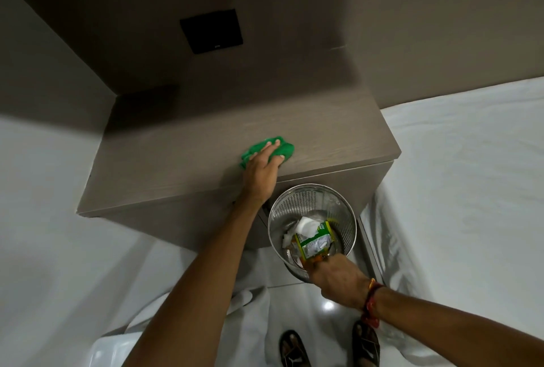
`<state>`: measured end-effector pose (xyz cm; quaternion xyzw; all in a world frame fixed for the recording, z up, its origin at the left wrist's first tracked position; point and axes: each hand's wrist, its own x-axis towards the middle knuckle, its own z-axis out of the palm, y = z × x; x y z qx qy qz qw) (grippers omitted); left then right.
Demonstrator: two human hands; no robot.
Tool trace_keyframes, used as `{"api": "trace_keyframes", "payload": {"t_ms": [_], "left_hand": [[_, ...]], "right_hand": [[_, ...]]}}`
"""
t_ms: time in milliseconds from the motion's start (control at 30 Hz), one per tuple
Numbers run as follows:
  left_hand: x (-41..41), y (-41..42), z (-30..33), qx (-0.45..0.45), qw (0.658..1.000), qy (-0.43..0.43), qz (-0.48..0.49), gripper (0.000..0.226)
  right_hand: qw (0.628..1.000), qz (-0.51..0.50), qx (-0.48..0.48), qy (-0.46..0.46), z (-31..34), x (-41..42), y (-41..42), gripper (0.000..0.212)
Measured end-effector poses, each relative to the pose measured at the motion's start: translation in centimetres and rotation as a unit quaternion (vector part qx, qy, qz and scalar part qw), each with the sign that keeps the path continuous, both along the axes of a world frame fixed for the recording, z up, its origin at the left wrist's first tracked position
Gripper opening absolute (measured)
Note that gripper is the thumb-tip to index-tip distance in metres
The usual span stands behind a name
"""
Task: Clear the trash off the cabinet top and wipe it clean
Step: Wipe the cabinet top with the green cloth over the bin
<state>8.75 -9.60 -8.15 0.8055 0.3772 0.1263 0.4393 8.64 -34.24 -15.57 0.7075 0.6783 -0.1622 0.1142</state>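
Grey-brown cabinet top (176, 166): wood-grain, matt, smooth. Green crumpled cloth (287, 150): soft fabric. Round perforated metal bin (341, 210): polished, shiny. Crumpled white paper (304, 225): matt. Green-and-yellow wrapper (315, 244): glossy plastic film. White floor tiles (326, 305): glossy, reflective. White bed sheet (456, 175): matt cloth, creased.

The left hand (263, 165) presses a crumpled green cloth (287, 149) onto the grey-brown wooden cabinet top (323, 143); at five o'clock from it, the right hand (335, 277) grips a perforated round metal bin (338, 207).

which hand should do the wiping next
Left. The left hand presses the green cloth on the cabinet top; the right hand grips the metal bin below.
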Motion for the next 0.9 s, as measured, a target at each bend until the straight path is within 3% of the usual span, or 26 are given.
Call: {"api": "trace_keyframes", "payload": {"t_ms": [133, 233, 333, 500, 633, 767, 900], "left_hand": [[-0.9, -2.4, 0.2, -0.015, 0.994, -0.005, -0.106, 0.045], [-2.4, -3.9, 0.4, 0.022, 0.987, -0.005, -0.157, 0.048], [-4.0, -5.6, -0.2, 0.130, 0.969, -0.018, -0.207, 0.050], [-6.8, -7.9, -2.9, 0.288, 0.903, 0.017, -0.317, 0.052], [-8.0, -8.7, -3.9, 0.249, 0.938, 0.014, -0.242, 0.059], [-8.4, -8.7, -4.3, 0.327, 0.906, -0.024, -0.267, 0.054], [-8.5, -8.8, -4.9, 0.368, 0.865, 0.007, -0.342, 0.057]], "right_hand": [[1.000, 0.010, -0.010, -0.006, 0.6, 0.0, -0.2, 0.033], [1.000, 0.007, -0.008, -0.012, 0.9, -0.1, -0.5, 0.029], [1.000, -0.001, -0.005, -0.016, 0.7, -0.2, -0.4, 0.031], [1.000, -0.024, 0.011, -0.004, 0.7, -0.4, -1.0, 0.019], [0.999, -0.033, 0.013, 0.003, 0.2, -0.8, -1.5, 0.014], [0.999, -0.033, 0.017, -0.002, -0.4, -1.3, -1.7, 0.014], [0.999, -0.029, 0.017, -0.008, -0.7, -1.7, -1.6, 0.017]]}}
